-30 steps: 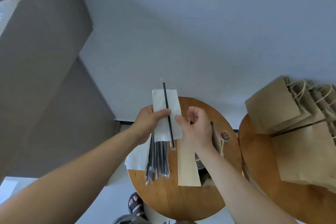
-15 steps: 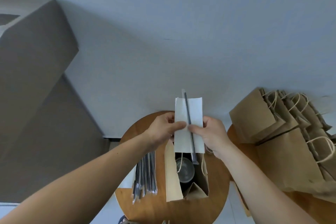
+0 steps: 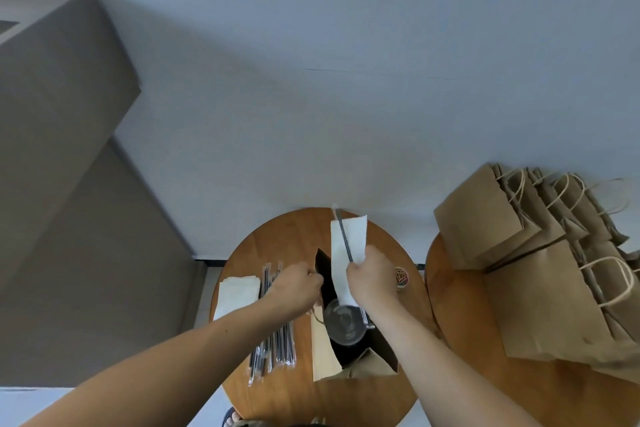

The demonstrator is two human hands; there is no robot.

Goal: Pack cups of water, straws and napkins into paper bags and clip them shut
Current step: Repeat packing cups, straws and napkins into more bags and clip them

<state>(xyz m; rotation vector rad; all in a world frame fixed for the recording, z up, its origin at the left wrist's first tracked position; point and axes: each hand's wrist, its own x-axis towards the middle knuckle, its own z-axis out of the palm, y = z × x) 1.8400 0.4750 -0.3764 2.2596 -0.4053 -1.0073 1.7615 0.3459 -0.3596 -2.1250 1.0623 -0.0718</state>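
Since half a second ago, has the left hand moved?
Yes. The left hand has left the napkin and dropped leftward to the left rim of the paper bag, gripping it; the right hand alone holds the napkin.

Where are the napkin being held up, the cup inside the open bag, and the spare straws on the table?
napkin [image 3: 356, 236]: head view, upper part of the sheet, right of the straw.
cup [image 3: 343, 322]: head view, middle of its lid.
spare straws [image 3: 277, 345]: head view, middle of the bundle.
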